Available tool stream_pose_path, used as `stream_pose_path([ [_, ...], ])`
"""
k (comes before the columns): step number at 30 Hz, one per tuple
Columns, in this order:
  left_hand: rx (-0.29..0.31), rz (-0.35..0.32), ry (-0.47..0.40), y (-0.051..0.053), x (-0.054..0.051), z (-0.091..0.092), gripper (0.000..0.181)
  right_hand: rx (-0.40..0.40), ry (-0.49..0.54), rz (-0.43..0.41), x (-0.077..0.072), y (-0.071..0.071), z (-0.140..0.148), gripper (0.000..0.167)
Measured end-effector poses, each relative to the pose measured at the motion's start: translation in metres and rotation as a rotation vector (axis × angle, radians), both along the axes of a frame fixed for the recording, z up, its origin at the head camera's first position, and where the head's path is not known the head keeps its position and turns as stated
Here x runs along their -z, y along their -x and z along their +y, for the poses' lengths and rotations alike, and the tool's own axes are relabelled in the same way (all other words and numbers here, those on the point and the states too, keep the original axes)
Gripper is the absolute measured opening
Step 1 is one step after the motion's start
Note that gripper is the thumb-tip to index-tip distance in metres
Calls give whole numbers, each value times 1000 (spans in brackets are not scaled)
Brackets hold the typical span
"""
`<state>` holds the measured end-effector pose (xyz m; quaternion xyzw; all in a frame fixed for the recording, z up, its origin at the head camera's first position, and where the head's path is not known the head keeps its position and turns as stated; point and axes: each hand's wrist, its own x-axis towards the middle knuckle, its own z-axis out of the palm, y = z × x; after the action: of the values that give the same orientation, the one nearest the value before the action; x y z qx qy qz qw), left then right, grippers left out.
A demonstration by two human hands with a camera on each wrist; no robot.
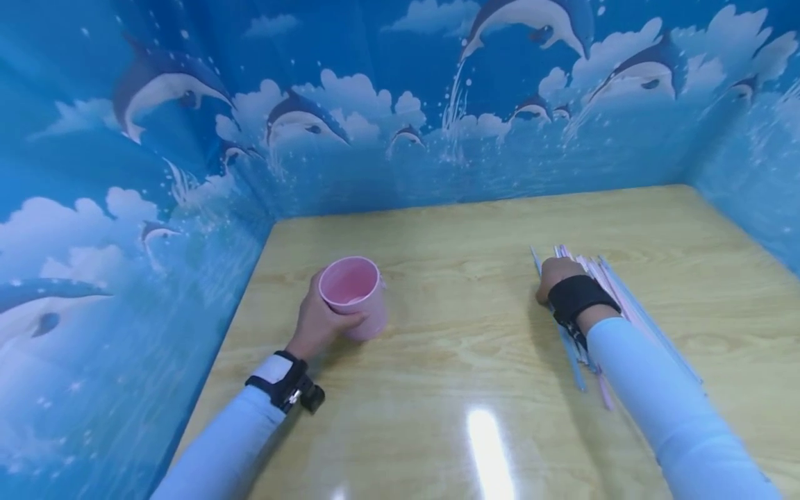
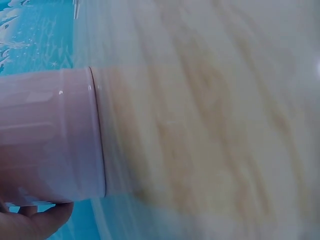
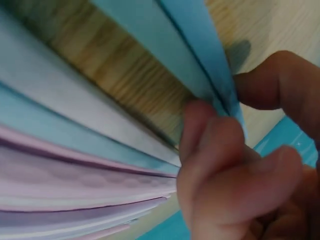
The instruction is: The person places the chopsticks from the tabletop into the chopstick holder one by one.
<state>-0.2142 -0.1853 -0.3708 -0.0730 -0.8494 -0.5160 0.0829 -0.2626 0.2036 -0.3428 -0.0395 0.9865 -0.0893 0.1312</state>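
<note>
the pink cup (image 1: 373, 307) is clasped round its side by the left hand (image 1: 320, 318) — well right of the cup, blue strips (image 3: 199, 37) are pinched by the right hand (image 1: 553, 276).

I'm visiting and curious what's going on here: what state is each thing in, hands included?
Pink cylindrical cup: upright, open-topped, nothing visible inside
Long, thin blue, pink and white strips: loosely side by side
Left hand: gripping the cup
Right hand: pinching blue strips
Wood-grain tabletop: shiny, reflecting light
</note>
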Motion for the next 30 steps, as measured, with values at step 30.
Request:
stream_pose_path([
  [30, 128, -291, -148, -8, 4, -19, 87, -13, 27, -86, -2, -2, -1, 14],
])
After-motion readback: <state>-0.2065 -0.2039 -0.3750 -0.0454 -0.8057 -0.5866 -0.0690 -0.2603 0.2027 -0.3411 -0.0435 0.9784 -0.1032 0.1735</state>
